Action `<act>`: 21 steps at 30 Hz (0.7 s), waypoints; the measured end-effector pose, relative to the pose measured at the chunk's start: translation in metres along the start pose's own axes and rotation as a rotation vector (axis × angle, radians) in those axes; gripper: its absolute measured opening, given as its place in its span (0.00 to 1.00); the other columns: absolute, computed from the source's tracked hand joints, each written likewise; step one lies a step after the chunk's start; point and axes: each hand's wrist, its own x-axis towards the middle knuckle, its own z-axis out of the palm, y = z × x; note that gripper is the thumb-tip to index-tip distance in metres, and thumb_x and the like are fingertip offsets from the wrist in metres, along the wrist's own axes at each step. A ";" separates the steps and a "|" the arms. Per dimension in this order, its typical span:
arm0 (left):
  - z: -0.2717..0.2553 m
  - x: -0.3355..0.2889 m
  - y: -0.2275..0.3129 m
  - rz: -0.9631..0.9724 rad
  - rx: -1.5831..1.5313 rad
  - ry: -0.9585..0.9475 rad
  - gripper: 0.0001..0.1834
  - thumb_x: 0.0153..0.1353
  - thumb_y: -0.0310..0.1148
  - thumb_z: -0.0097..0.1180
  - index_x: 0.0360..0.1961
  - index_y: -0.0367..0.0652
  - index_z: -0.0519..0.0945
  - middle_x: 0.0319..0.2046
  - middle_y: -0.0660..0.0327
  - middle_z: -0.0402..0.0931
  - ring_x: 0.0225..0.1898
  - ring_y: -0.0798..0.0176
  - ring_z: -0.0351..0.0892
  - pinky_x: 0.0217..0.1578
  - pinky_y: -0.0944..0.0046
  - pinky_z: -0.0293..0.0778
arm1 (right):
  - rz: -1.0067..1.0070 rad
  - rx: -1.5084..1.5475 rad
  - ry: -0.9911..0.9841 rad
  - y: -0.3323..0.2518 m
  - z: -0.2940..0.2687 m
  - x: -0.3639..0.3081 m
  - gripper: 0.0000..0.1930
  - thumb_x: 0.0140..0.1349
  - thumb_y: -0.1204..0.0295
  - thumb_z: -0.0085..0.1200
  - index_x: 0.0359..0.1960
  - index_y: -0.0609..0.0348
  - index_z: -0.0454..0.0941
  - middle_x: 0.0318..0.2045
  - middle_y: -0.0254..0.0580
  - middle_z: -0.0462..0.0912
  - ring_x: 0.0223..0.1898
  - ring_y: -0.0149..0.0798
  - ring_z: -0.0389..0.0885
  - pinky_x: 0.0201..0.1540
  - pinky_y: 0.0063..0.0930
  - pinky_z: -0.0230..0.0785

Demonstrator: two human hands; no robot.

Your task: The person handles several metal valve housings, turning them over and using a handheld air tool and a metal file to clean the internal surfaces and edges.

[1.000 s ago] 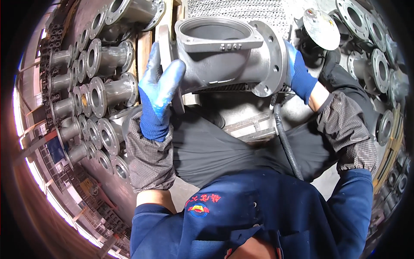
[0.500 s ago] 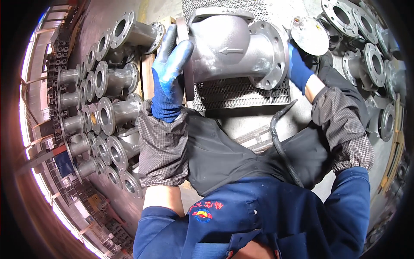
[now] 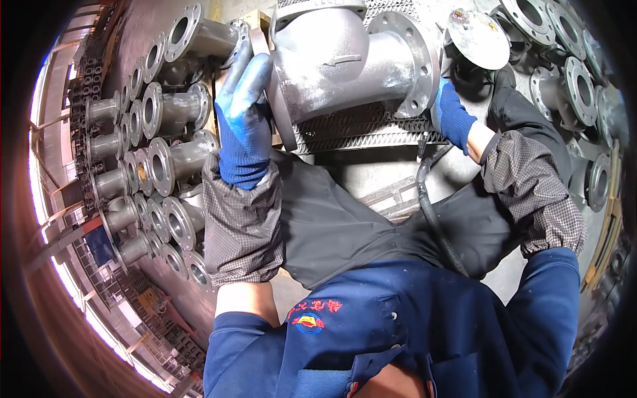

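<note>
A large grey cast valve body (image 3: 332, 73) with round flanges lies across a dark metal grating (image 3: 371, 136) in front of me. A raised arrow shows on its side. My left hand (image 3: 244, 126), in a blue glove, rests against the left flange (image 3: 282, 99) with its fingers stretched upward and apart. On the other side, my right hand (image 3: 454, 116), also gloved, is at the outer edge of the right flange (image 3: 424, 69). That flange hides its fingertips. A black hose (image 3: 431, 212) runs up between my legs to the grating, its end close below my right hand.
Rows of grey flanged castings (image 3: 166, 109) stand at the left, some near wooden pieces. More flanged castings (image 3: 574, 93) crowd the right. A pale round disc (image 3: 479, 38) sits beyond my right hand. A metal frame (image 3: 391, 199) lies on the floor between my legs.
The valve body has shifted left and slightly up in view, along with my left hand. The hose end now points upward at the grating instead of slanting off to the right.
</note>
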 end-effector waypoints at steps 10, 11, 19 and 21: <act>-0.013 0.014 0.055 -0.372 -0.464 -0.100 0.22 0.68 0.36 0.37 0.57 0.32 0.67 0.55 0.45 0.67 0.57 0.52 0.68 0.57 0.56 0.64 | -0.244 -0.512 -0.532 0.025 -0.043 0.002 0.15 0.66 0.71 0.39 0.52 0.64 0.67 0.44 0.43 0.76 0.41 0.36 0.77 0.45 0.30 0.73; -0.009 0.014 0.053 -0.314 -0.484 -0.104 0.22 0.67 0.36 0.39 0.57 0.33 0.67 0.55 0.44 0.67 0.56 0.53 0.69 0.57 0.57 0.64 | -0.144 -0.315 -0.488 0.018 -0.039 0.004 0.15 0.66 0.71 0.41 0.52 0.64 0.68 0.43 0.43 0.77 0.40 0.36 0.77 0.44 0.30 0.73; -0.010 0.026 0.063 -0.291 -0.294 -0.249 0.22 0.62 0.27 0.47 0.59 0.51 0.67 0.59 0.43 0.62 0.57 0.42 0.67 0.55 0.53 0.66 | -0.020 0.069 -0.230 -0.015 -0.011 0.018 0.26 0.66 0.54 0.37 0.58 0.60 0.62 0.52 0.47 0.71 0.49 0.38 0.74 0.52 0.33 0.69; -0.005 0.020 0.053 -0.231 -0.274 -0.182 0.23 0.62 0.25 0.46 0.58 0.53 0.68 0.59 0.41 0.62 0.57 0.41 0.67 0.55 0.53 0.67 | -0.057 -0.051 -0.117 -0.024 0.005 0.008 0.28 0.67 0.50 0.36 0.58 0.60 0.62 0.50 0.45 0.74 0.48 0.38 0.74 0.52 0.30 0.67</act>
